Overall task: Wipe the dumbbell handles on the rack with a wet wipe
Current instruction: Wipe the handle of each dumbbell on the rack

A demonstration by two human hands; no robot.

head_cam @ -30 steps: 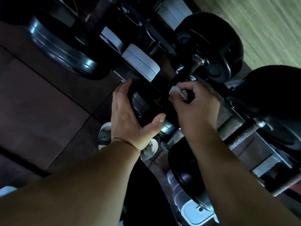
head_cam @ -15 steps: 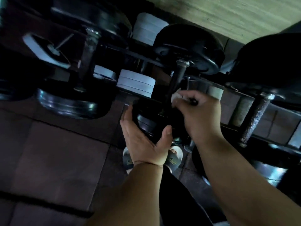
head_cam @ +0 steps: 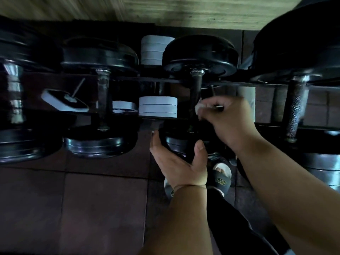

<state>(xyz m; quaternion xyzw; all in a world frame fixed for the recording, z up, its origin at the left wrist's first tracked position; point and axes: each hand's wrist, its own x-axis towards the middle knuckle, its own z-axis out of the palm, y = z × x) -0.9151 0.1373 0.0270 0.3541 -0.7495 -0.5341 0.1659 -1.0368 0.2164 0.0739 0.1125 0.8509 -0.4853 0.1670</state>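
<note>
the right hand has thumb and fingertips clamped on a bunched wet wipe. it presses the wipe against the right side of a dark handle, about midway between the rack's back rail and its front edge. bunching the wipe small likely lets it run along the bar in the tight space between the plates.

the left hand is spread around that dumbbell's near end plate at the front edge, with straight fingers along the plate's left side and the thumb on its right. i judge this bracing stops the weight from rolling under the rubbing.

counted, there is one wipe. four dumbbells lie across this tier with their bars running front to back:
- a chrome one at the left edge
- its neighbour
- the one being wiped
- one with a knurled handle toward the right edge

at least three pale weights show through the rails below, and the dim light may hide more. two sandalled feet stand under the front edge.
</note>
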